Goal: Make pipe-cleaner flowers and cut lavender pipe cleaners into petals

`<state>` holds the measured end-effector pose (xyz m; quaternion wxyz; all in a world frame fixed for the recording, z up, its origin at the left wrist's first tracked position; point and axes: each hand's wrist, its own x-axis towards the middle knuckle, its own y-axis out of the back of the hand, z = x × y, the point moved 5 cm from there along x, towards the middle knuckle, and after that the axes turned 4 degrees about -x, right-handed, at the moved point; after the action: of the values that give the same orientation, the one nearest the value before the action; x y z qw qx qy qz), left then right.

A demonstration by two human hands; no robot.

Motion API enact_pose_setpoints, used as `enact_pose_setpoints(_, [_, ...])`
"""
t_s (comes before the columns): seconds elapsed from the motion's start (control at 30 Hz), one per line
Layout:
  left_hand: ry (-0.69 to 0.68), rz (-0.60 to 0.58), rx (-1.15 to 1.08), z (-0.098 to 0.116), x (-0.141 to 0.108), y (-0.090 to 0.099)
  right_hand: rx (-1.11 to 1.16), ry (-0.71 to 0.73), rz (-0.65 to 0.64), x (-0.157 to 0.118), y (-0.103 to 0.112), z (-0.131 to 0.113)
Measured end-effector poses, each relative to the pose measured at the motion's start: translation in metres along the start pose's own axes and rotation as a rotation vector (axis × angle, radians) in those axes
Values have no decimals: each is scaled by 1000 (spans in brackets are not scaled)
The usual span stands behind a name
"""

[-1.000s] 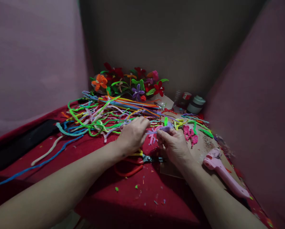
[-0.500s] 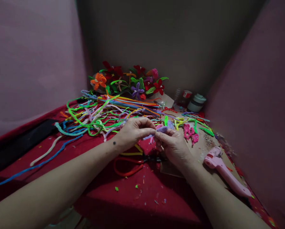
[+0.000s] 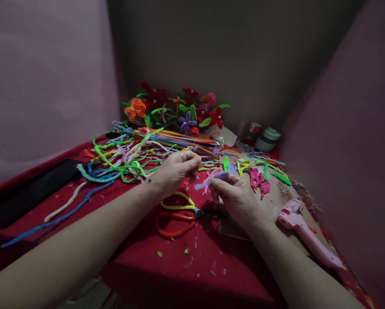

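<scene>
Between the thumb and fingers of my right hand (image 3: pixel 235 195) is a purple pipe cleaner piece (image 3: pixel 220 175), bent into a small fuzzy shape. My left hand (image 3: pixel 181 168) is closed in a pinch to the left of it, apart from the piece. Whether anything thin sits in that pinch is too small to tell. Just beyond the right fingertips lies a pink pipe cleaner piece (image 3: pixel 215 173). Scissors (image 3: pixel 176 234) with one red and one yellow handle rest on the red cloth below my hands, their blades partly hidden beside the right hand.
Many coloured pipe cleaners (image 3: pixel 137 163) spread over the left and back. Pipe cleaner flowers (image 3: pixel 187 122) stand behind them. On the cardboard (image 3: pixel 277 199) at right are bright pink pieces (image 3: pixel 259 182) and a pink glue gun (image 3: pixel 308 234). A lidded jar (image 3: pixel 267 139) stands at the back right.
My left hand has drawn away to the left from the purple piece, which both hands were touching. The right hand keeps hold of it. More of the scissors' handles now shows.
</scene>
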<state>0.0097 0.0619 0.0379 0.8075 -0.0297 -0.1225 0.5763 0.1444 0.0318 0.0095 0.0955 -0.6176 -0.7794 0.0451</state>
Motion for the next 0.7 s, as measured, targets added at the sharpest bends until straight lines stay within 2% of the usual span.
enact_pose_setpoints(0.17, [40, -111, 78, -1, -2, -4, 1, 16, 10, 0, 0, -2])
enact_pose_setpoints(0.27, [150, -237, 185, -7, -6, -9, -25, 25, 23, 0, 2, -2])
enact_pose_setpoints(0.37, [184, -341, 265, -8, -8, -12, -51, 26, 41, 0, 4, -2])
enact_pose_setpoints(0.53, [220, -375, 347, -8, -11, -17, -118, -9, 112, 1, 5, 2])
enact_pose_setpoints(0.6, [131, -328, 528, -8, -12, -19, -121, -37, 178, 1, 5, 4])
enact_pose_setpoints(0.7, [-183, -158, 1022, -5, -15, -23, -80, -64, 252, 1, 7, 10])
